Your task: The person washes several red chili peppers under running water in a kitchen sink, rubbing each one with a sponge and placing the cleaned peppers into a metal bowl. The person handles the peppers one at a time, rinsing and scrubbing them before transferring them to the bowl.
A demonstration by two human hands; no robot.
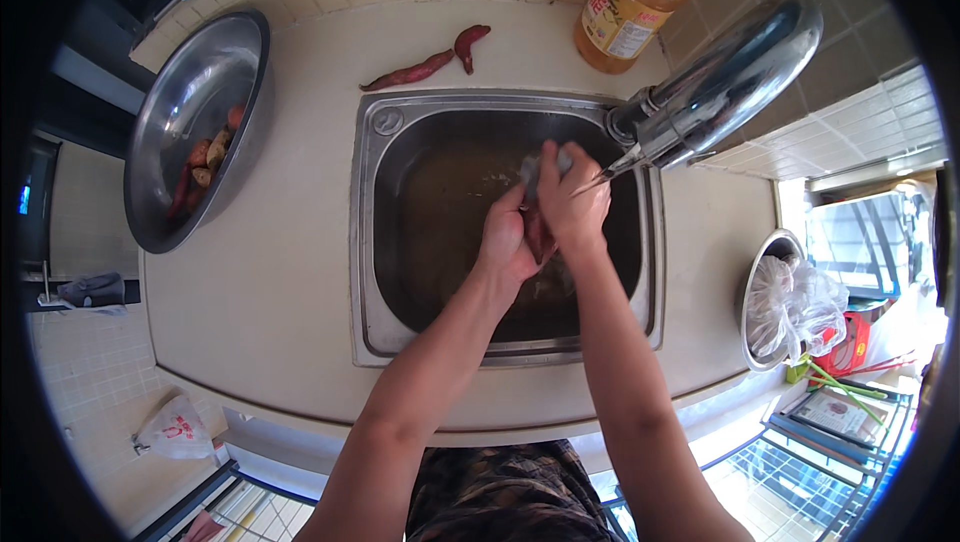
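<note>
My left hand [504, 234] cups a red-skinned sweet potato [535, 236] over the stainless steel sink [363, 242]. Pressed on its upper end is a greyish scrubbing cloth or pad [531, 171], held in my right hand [576, 193]. Fingers hide part of both things. Water from the chrome faucet [731, 84] falls on my right hand, and murky water [442, 204] stands in the basin. Two thin red sweet potatoes, one long [411, 74] and one curved [469, 47], lie on the counter behind the sink.
A large steel bowl [259, 77] with several root vegetables [200, 153] stands tilted in view at left. Behind the sink's right corner is a big plastic bottle of amber liquid [628, 13]. At right, a metal bowl [744, 317] holds clear plastic bags [795, 309].
</note>
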